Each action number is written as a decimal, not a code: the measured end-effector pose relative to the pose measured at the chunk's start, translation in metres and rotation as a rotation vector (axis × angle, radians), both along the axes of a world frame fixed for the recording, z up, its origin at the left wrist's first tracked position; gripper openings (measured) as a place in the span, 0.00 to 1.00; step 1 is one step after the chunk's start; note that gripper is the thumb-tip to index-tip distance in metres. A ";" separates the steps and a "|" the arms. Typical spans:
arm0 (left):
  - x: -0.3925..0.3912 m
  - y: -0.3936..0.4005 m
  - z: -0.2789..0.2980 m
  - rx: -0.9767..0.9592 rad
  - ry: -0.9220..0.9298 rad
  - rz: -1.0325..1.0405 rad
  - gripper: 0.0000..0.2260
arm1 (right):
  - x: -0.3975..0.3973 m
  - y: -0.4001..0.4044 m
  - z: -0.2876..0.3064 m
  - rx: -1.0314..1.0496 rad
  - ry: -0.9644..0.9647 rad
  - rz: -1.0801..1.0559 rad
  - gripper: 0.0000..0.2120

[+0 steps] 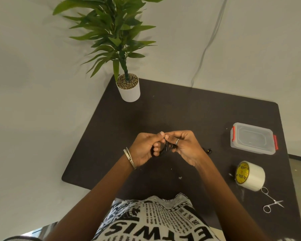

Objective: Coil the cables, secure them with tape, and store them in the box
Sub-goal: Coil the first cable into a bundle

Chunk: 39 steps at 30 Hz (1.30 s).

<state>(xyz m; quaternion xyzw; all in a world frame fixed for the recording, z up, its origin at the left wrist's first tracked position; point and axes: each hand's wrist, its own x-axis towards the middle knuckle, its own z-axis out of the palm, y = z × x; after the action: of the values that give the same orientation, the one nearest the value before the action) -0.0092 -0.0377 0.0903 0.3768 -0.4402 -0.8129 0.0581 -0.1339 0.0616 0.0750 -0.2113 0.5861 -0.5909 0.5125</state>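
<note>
Shirt: a black-and-white newsprint-patterned fabric top [156, 221] sat nearest the lens, soft and creased.
Left hand: the left hand [146, 150], a thin silver metal bangle [129, 158] at its wrist, curled its fingers round a small bundle of thin black rubbery cable [167, 146].
Right hand: the right hand [184, 146], ringed, pinched the same bundle from the other side, thumbs meeting above it.
Cable: held in the air between both hands, just above the dark matte table [181, 110]; its black plug end [209, 151] lay on the table beside the right wrist.
Progress: coiling looked nearly done; no tape could be seen on the bundle, and taping and boxing seemed to remain.
Tape: a glossy clear roll with a yellow cardboard core [250, 175] stood well to the right, untouched.
Scissors: small slim steel scissors [272, 200] lay just beside the roll.
Box: a translucent rectangular plastic box with red clips [254, 138] sat lidded, farther right; nothing could be seen inside it.
Plant: a leafy green plant in a smooth white pot [129, 87] stood at the far corner.
</note>
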 end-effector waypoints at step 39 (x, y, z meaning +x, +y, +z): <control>-0.019 0.012 -0.002 -0.155 -0.177 0.262 0.07 | 0.018 -0.001 -0.003 -0.038 0.128 -0.084 0.08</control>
<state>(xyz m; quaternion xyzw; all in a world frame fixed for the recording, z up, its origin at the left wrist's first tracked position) -0.0281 -0.0258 0.0884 0.4955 -0.4522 -0.7256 0.1532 -0.1156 0.0605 0.0717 -0.2335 0.6145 -0.6082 0.4449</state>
